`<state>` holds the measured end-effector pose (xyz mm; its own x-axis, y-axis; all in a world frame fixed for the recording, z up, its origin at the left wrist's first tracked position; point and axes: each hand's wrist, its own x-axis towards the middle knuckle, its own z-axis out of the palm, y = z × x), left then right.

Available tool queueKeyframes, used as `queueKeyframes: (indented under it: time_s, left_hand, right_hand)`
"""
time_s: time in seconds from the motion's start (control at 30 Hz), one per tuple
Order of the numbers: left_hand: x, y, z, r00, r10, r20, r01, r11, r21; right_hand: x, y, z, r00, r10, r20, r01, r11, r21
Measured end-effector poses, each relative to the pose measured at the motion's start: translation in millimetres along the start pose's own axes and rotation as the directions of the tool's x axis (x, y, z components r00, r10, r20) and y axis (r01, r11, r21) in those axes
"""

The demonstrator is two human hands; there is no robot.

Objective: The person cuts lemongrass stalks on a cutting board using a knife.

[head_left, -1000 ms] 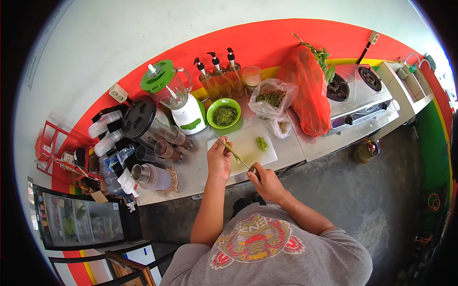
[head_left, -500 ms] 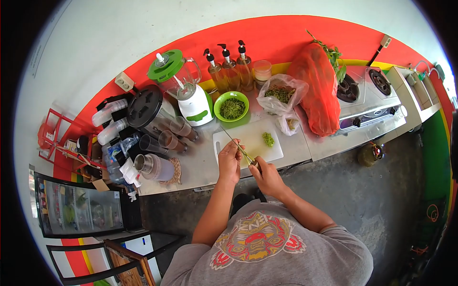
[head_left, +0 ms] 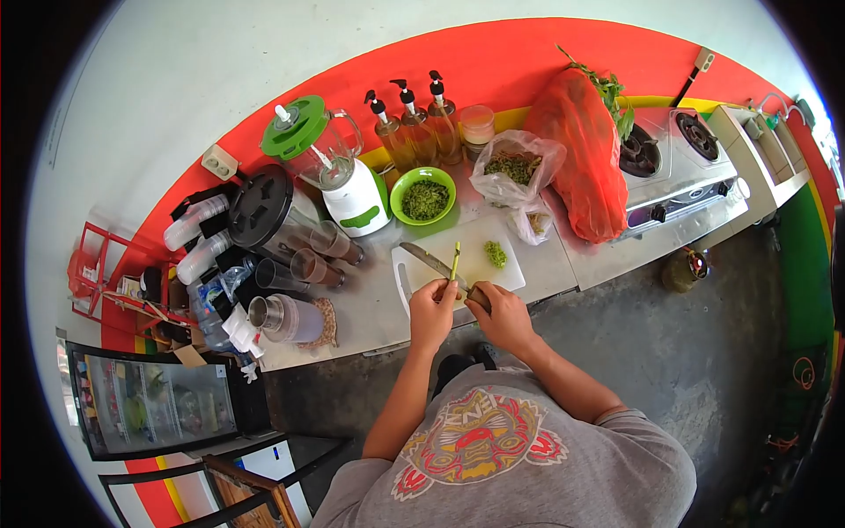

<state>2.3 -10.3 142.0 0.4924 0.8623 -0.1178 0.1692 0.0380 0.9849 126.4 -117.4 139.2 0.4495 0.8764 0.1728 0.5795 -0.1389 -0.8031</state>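
Note:
My left hand (head_left: 432,310) is closed on a thin green stalk (head_left: 456,261) that points up over the white cutting board (head_left: 502,242). My right hand (head_left: 502,315) grips a knife (head_left: 427,258), whose blade reaches up and left behind the stalk. On the board's right part lies a small heap of chopped green pieces (head_left: 495,254). Behind the board stands a green bowl (head_left: 398,188) with chopped greens (head_left: 424,200) in it.
A blender (head_left: 355,207) and pump bottles (head_left: 414,141) stand behind. Plastic bags (head_left: 539,162), a red bag (head_left: 576,158) and a gas stove (head_left: 691,189) are to the right; cups (head_left: 310,268) and a steel-topped jar (head_left: 295,319) are left.
The stalk has turned from slanting to nearly upright in my left hand. The knife blade now shows over the board, pointing up and left. The view has shifted slightly.

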Motion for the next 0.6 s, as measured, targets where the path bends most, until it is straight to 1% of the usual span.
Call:
queueKeyframes:
  time_s: [0.07, 0.1, 0.17, 0.27, 0.3, 0.37, 0.4, 0.47, 0.5, 0.57, 0.6]
  left_hand:
    - [2, -6, -3, 0.999, 0.045, -0.004, -0.043, 0.967, 0.252]
    - [1, -6, -4, 0.999, 0.043, 0.005, -0.043, 0.966, 0.256]
    - [1, -4, -3, 0.999, 0.04, -0.017, -0.033, 0.948, 0.316]
    - [-1, -10, -3, 1.0, 0.011, -0.009, -0.007, 0.958, 0.285]
    - [-3, -12, -2, 1.0, 0.009, -0.004, -0.007, 0.958, 0.286]
    - [-8, -15, 0, 0.999, -0.031, 0.04, 0.017, 0.951, 0.309]
    - [-11, -18, -2, 0.999, -0.035, 0.04, 0.021, 0.95, 0.31]
    - [-12, -29, -5, 0.997, -0.069, 0.018, 0.061, 0.958, 0.281]
    - [-9, -39, -7, 0.997, -0.073, 0.014, 0.066, 0.958, 0.28]
    - [-1, -63, -14, 0.996, -0.022, -0.091, 0.045, 0.964, 0.261]
    - [2, -68, -16, 0.994, -0.028, -0.107, 0.054, 0.966, 0.252]
  right_hand:
    - [-2, 2, 4, 0.999, 0.05, 0.02, -0.049, 0.997, -0.06]
    - [-2, 0, 4, 0.998, 0.058, 0.015, -0.057, 0.997, -0.058]
    - [-2, -4, 3, 0.987, 0.148, 0.06, -0.14, 0.983, -0.117]
    - [3, -6, 3, 0.978, 0.203, 0.041, -0.197, 0.972, -0.125]
    - [8, -4, 2, 0.977, 0.208, 0.038, -0.202, 0.971, -0.125]
    - [20, 6, -2, 0.961, 0.275, -0.004, -0.274, 0.953, -0.127]
    - [25, 12, -3, 0.961, 0.278, -0.001, -0.276, 0.953, -0.126]
    - [34, 26, -7, 0.948, 0.29, -0.129, -0.303, 0.949, -0.09]
    - [36, 31, -9, 0.957, 0.25, -0.147, -0.26, 0.964, -0.055]
    - [35, 37, -6, 0.957, 0.26, -0.125, -0.267, 0.963, -0.035]
    - [36, 38, -5, 0.957, 0.27, -0.11, -0.273, 0.962, -0.016]
